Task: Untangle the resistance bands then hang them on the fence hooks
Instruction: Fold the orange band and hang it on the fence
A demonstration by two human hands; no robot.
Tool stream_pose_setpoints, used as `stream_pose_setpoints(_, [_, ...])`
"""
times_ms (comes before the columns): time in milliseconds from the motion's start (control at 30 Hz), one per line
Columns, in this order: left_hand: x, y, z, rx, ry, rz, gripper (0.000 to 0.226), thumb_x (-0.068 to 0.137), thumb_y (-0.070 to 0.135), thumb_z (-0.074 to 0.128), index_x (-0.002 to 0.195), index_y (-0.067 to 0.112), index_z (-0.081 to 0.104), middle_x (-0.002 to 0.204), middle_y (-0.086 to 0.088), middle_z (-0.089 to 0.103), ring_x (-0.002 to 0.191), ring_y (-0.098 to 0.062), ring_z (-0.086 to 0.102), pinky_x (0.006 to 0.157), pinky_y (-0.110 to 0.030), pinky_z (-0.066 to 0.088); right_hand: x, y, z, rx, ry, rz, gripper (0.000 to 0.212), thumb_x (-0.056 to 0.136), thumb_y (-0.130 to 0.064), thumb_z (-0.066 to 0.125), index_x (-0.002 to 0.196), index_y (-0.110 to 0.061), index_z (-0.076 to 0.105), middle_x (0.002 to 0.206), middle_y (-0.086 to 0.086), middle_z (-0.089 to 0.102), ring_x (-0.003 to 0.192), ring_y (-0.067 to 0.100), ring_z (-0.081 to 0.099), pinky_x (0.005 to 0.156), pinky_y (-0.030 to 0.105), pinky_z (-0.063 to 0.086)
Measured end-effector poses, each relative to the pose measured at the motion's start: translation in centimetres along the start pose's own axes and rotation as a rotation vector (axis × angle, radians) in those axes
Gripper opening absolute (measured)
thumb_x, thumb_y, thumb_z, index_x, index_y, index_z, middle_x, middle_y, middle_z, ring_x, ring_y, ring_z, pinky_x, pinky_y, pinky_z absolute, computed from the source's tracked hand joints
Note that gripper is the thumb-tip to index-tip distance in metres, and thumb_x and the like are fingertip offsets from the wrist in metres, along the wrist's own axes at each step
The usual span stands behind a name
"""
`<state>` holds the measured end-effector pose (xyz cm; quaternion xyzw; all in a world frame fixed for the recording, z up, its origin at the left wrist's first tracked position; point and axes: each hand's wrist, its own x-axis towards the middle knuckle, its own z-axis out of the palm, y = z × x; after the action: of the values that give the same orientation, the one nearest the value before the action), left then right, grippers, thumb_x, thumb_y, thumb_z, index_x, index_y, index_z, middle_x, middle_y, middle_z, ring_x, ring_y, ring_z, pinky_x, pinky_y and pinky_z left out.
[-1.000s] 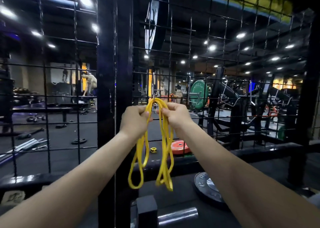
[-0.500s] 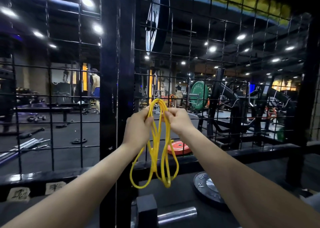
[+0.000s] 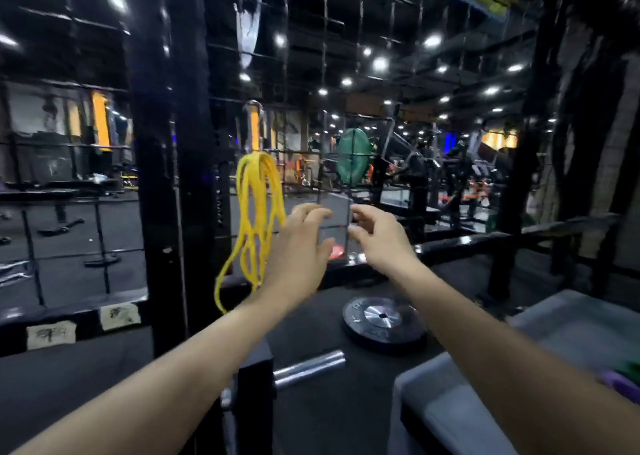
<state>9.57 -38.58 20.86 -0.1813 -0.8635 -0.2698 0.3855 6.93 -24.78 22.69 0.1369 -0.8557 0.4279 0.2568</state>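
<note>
Hands [image 3: 332, 243] now open and off the yellow band [image 3: 258, 219], band on the fence hook [image 3: 254, 127].

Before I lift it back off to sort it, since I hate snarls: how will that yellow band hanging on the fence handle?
Likely floppy: the yellow band droops in long loose loops from the fence. Probably light, as it hangs from one small point. Its loops overlap, so it may re-tangle if grabbed low. Both the left hand and right hand are off it.

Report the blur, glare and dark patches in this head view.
Head view: motion blur smears the left hand, right hand and looped yellow rubber resistance band; ceiling spotlights flare white; the black wire fence is underexposed; wide-angle bending at the edges.
</note>
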Motion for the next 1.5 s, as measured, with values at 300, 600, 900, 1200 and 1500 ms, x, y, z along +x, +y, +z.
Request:
stream_pose_setpoints(300, [-3.9, 9.7, 13.0, -0.308, -0.327, 0.030, 0.037, 0.091, 0.020, 0.056, 0.126, 0.018, 0.050, 0.128, 0.000, 0.045, 0.112, -0.017, 0.050, 0.090, -0.029, 0.041, -9.6, 12.5, -11.2, -0.291, 0.152, 0.295, 0.039, 0.091, -0.015, 0.057, 0.130, -0.015, 0.052, 0.127, 0.005, 0.055, 0.113, 0.018, 0.054, 0.080, 0.012, 0.038])
stream_pose_setpoints(600, [-9.9, 20.1, 26.0, -0.559, -0.588, 0.104, 0.035, 0.086, 0.013, 0.061, 0.120, 0.008, 0.055, 0.122, -0.009, 0.050, 0.110, -0.025, 0.053, 0.095, -0.030, 0.040, -19.9, 23.4, -21.8, -0.450, 0.306, 0.610, 0.029, 0.085, -0.006, 0.061, 0.113, 0.003, 0.063, 0.115, 0.021, 0.065, 0.107, 0.032, 0.060, 0.093, 0.034, 0.042])
stream_pose_setpoints(900, [-16.0, 28.2, 36.6, -0.626, -0.797, 0.186, 0.033, 0.082, 0.006, 0.062, 0.115, 0.008, 0.060, 0.118, -0.009, 0.056, 0.109, -0.024, 0.054, 0.095, -0.021, 0.035, -29.3, 32.6, -28.2, -0.558, 0.367, 0.878, 0.037, 0.083, -0.008, 0.064, 0.120, -0.003, 0.061, 0.124, 0.016, 0.061, 0.118, 0.030, 0.054, 0.102, 0.033, 0.038])
stream_pose_setpoints(1200, [-18.6, 34.5, 42.9, -0.583, -0.911, 0.467, 0.052, 0.086, 0.006, 0.058, 0.135, 0.014, 0.045, 0.139, -0.003, 0.045, 0.128, -0.021, 0.043, 0.109, -0.028, 0.031, -34.5, 36.6, -31.1, -0.726, 0.141, 0.924, 0.042, 0.081, -0.015, 0.067, 0.121, -0.007, 0.058, 0.124, 0.013, 0.056, 0.116, 0.033, 0.050, 0.099, 0.039, 0.039])
stream_pose_setpoints(1500, [-19.8, 34.5, 45.2, -0.418, -0.770, 0.723, 0.039, 0.092, 0.012, 0.051, 0.130, 0.022, 0.055, 0.124, 0.000, 0.058, 0.116, -0.024, 0.050, 0.110, -0.031, 0.027, -36.4, 37.5, -32.0, -0.842, 0.059, 0.823, 0.032, 0.091, -0.016, 0.054, 0.122, -0.015, 0.061, 0.112, 0.013, 0.058, 0.103, 0.035, 0.051, 0.090, 0.040, 0.042])
